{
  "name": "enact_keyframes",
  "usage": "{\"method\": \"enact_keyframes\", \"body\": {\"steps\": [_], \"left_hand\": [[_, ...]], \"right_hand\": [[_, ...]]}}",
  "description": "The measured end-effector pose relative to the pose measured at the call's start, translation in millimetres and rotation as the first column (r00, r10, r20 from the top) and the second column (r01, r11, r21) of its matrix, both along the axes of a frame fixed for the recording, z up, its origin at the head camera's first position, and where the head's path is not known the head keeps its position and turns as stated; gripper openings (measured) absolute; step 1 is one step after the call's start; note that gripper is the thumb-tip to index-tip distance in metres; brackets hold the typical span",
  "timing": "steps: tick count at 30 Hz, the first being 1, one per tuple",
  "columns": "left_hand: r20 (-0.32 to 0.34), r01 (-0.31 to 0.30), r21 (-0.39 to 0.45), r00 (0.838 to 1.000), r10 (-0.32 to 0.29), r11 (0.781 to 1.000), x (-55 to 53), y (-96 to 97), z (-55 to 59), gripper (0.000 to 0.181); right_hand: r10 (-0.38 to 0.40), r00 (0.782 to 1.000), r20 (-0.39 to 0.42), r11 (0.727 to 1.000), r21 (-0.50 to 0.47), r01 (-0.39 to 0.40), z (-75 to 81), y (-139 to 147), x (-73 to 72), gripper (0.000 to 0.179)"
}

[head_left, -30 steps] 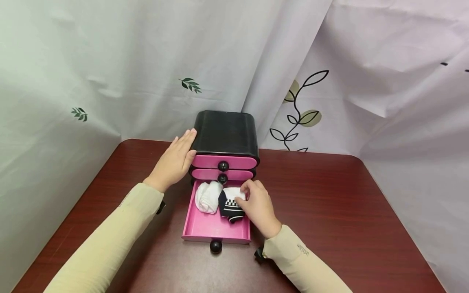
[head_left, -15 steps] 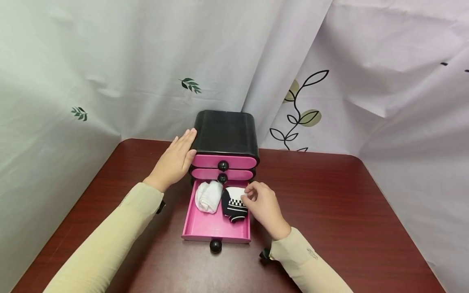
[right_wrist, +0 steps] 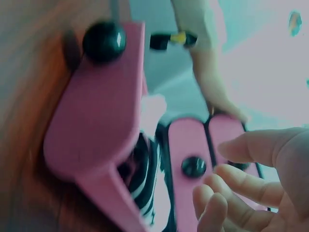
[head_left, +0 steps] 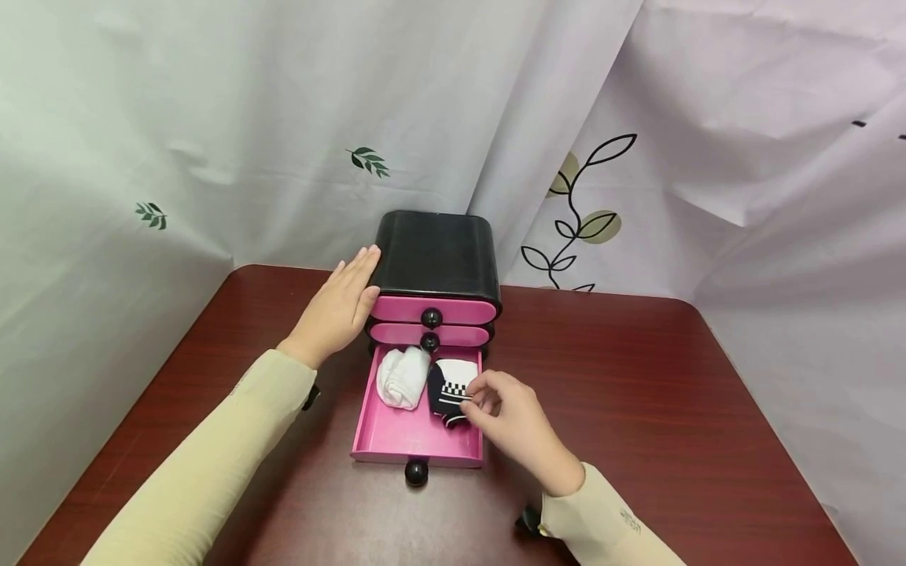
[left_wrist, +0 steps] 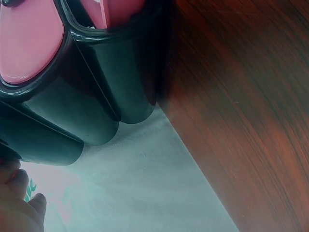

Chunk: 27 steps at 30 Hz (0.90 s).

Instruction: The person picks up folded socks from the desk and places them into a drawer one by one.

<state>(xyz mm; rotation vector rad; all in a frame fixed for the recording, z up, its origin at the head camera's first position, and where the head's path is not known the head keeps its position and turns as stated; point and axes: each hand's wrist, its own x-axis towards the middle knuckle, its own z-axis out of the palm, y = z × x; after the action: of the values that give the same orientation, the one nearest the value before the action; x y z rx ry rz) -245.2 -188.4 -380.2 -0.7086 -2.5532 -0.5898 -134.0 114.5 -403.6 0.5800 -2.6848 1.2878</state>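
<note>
My left hand (head_left: 333, 314) rests with extended fingers against the left side of a small black cabinet (head_left: 435, 251) with pink drawers. Its lowest drawer (head_left: 414, 436) is pulled out. Inside lie a rolled white sock (head_left: 402, 379) on the left and, beside it on the right, a folded black-and-white sock (head_left: 442, 393) with a checkered band. My right hand (head_left: 520, 424) hovers over the drawer's right wall, its fingers loosely bent and holding nothing. From the head it overlaps the patterned sock's right edge. In the right wrist view a gap shows between thumb and fingers (right_wrist: 246, 186).
Two upper drawers (head_left: 396, 309) are closed, each with a round black knob. The pulled-out drawer's knob (head_left: 416, 472) juts over the dark red wooden table (head_left: 637, 409). A white curtain (head_left: 283, 118) with leaf prints hangs behind and at the sides.
The black-and-white sock has shifted slightly right in the drawer. My right hand has let go of it and drawn back toward me and to the right. The left hand stays put.
</note>
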Motion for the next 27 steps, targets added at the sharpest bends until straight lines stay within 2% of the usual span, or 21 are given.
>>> {"method": "enact_keyframes", "body": {"steps": [2,6,10,13,16,20,22,27], "left_hand": [[0.002,0.001,0.000,1.000,-0.001,1.000,-0.2,0.1,0.0,0.059],[0.006,0.001,0.002,1.000,-0.001,1.000,-0.3,0.8,0.1,0.059],[0.006,-0.002,0.001,1.000,0.002,1.000,-0.7,0.7,-0.2,0.059],[0.004,-0.003,0.002,1.000,0.003,1.000,-0.7,0.1,-0.2,0.059],[0.003,-0.001,0.006,1.000,0.001,1.000,-0.4,0.1,0.3,0.059],[0.004,-0.001,0.008,1.000,0.001,1.000,-0.4,0.2,1.0,0.060],[0.005,-0.004,0.005,1.000,0.004,1.000,-0.5,0.3,1.3,0.060],[0.014,-0.008,0.002,1.000,0.008,1.000,-0.7,0.5,1.3,0.059]], "right_hand": [[0.069,0.997,0.019,0.998,-0.008,-0.069,1.9,-3.6,6.7,0.013],[0.187,0.979,0.087,0.982,-0.051,-0.183,2.0,-10.8,18.3,0.007],[0.272,0.945,0.182,0.961,-0.105,-0.257,-2.4,-17.1,28.0,0.003],[0.317,0.912,0.259,0.947,-0.144,-0.288,-5.4,-20.7,35.2,0.006],[0.326,0.903,0.278,0.944,-0.141,-0.298,-7.5,-23.1,41.9,0.010],[0.294,0.911,0.289,0.956,-0.071,-0.286,-10.7,-24.8,49.0,0.011],[0.279,0.907,0.315,0.959,-0.038,-0.282,-14.0,-25.8,52.0,0.011],[0.266,0.912,0.313,0.955,0.042,-0.293,-24.8,-29.0,57.0,0.012]]}}
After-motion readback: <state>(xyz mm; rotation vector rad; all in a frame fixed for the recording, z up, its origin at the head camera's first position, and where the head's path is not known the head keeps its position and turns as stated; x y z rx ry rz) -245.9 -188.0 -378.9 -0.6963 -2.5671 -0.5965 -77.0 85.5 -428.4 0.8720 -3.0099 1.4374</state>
